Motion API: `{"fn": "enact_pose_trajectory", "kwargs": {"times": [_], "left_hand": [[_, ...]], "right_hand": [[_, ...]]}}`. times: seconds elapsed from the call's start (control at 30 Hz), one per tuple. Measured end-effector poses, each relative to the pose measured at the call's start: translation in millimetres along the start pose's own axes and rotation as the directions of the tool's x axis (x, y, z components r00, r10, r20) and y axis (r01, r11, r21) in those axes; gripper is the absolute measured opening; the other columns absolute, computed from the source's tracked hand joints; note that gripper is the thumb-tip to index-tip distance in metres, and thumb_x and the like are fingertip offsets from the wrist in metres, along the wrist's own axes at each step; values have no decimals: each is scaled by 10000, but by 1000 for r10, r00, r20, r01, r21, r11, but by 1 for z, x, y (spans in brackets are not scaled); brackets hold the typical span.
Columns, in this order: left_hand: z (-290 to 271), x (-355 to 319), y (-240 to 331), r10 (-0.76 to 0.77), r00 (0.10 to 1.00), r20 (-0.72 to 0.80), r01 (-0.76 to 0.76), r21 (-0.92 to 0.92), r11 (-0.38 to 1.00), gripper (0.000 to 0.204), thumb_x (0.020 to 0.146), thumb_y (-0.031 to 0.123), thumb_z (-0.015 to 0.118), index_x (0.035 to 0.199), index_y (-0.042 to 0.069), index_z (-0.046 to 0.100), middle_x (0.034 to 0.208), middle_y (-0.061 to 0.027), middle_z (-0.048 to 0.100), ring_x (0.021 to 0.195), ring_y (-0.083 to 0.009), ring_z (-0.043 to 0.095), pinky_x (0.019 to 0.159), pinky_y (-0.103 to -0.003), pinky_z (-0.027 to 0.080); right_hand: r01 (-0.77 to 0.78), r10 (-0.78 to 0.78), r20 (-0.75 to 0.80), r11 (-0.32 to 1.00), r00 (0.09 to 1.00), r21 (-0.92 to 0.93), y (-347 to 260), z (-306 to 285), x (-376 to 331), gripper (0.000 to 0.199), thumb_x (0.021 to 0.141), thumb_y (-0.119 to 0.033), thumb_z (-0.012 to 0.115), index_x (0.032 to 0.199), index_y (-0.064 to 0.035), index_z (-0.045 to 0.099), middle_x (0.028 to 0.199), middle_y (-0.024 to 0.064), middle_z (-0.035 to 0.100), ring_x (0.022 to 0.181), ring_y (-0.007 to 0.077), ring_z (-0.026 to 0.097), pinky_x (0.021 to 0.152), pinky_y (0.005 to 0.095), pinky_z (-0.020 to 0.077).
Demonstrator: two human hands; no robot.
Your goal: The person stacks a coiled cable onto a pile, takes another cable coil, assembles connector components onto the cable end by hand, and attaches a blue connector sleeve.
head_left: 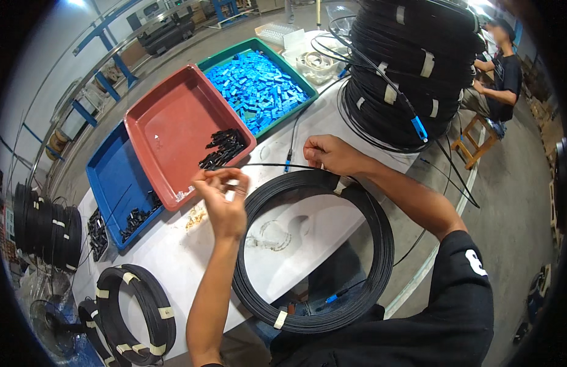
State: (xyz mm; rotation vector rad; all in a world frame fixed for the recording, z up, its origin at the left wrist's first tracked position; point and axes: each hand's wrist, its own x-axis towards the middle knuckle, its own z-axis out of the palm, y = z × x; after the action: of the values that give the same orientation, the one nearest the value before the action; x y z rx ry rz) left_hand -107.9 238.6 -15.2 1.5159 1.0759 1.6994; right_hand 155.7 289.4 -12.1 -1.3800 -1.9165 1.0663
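A thin black cable is stretched between my two hands, above a large coil of black cable. My left hand pinches its left end at the near edge of the red tray; the fingers partly hide that end. My right hand is closed on the cable farther right, over the far rim of the coil. The coil, bound with pale tape, rests partly on the white table and partly against me. Inside its ring shows a cable end with a blue connector.
Left of centre are a red tray with black parts, a green tray of blue connectors and a blue tray. A tall stack of black coils stands right. Smaller coils lie lower left. Another person sits far right.
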Motion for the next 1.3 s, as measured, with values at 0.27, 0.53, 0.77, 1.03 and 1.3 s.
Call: {"fn": "enact_pose_trajectory", "kwargs": {"times": [0.27, 0.53, 0.77, 1.03, 1.3], "left_hand": [[29, -18, 19, -69, 858, 508, -338, 661, 670, 460, 680, 210, 852, 1046, 71, 610, 1027, -135, 597, 990, -354, 598, 863, -428, 470], [43, -15, -10, 12, 723, 691, -656, 681, 325, 409, 857, 89, 577, 1264, 93, 539, 962, -96, 566, 896, -282, 595, 725, -405, 445], [46, -18, -3, -6, 738, 674, -648, 712, 272, 387, 864, 72, 550, 1249, 104, 559, 936, -92, 550, 858, -268, 592, 697, -399, 438], [28, 2, -11, 97, 678, 729, -720, 631, 289, 407, 877, 104, 525, 1282, 101, 565, 994, -111, 588, 908, -284, 602, 753, -409, 457], [-2, 5, -15, 42, 594, 804, -766, 548, 335, 490, 867, 104, 550, 1356, 85, 532, 1096, -91, 619, 1003, -250, 614, 849, -362, 464]], "right_hand": [[109, -88, 122, 978, 989, -179, 10, 5, 14, 127, 950, -116, 627, 964, 10, 622, 768, 65, 636, 741, 126, 567, 701, 315, 474], [23, -9, -82, 986, 997, 165, 17, 16, 6, 144, 987, -131, 549, 989, 12, 555, 765, 109, 632, 717, 204, 617, 671, 362, 490], [44, -27, -199, 996, 980, 81, -1, 17, -11, 124, 1002, -112, 501, 975, 9, 501, 728, 106, 607, 672, 201, 604, 640, 370, 478], [173, -159, -298, 985, 941, 21, -10, 27, -11, 78, 973, -80, 498, 957, -4, 488, 684, 129, 588, 632, 242, 602, 610, 386, 465], [124, -76, -372, 986, 925, 108, -20, 70, -37, 65, 959, -76, 546, 965, -18, 516, 663, 118, 559, 596, 210, 564, 579, 368, 431]]}}
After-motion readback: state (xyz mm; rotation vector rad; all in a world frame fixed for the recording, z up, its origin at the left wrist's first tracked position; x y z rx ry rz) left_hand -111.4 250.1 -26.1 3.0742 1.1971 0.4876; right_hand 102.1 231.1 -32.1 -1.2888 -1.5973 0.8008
